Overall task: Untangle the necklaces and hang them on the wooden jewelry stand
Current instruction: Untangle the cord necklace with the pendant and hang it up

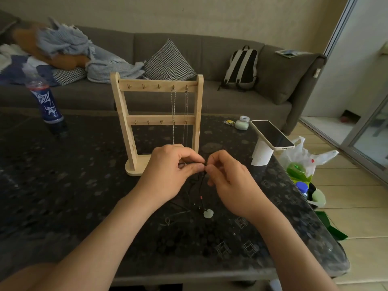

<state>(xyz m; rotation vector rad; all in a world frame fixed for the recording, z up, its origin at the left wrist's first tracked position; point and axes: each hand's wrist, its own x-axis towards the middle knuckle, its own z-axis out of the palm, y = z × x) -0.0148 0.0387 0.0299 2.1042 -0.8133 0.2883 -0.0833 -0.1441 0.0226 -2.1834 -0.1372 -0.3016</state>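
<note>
A wooden jewelry stand (156,119) stands on the dark table, with two rows of small hooks. Two silver chains (173,114) hang from the two rightmost top hooks. In front of the stand my left hand (168,175) and my right hand (226,179) meet fingertip to fingertip, both pinching a black cord necklace (200,183). The cord trails down to the table in loose loops and ends at a pale green pendant (208,213) with small red beads above it.
The speckled dark table (63,196) carries a blue bottle (45,99) at the back left, a phone (271,134) on a white roll at the right, and a small green case (241,123). Plastic bags (302,162) lie off the right edge. A grey sofa stands behind.
</note>
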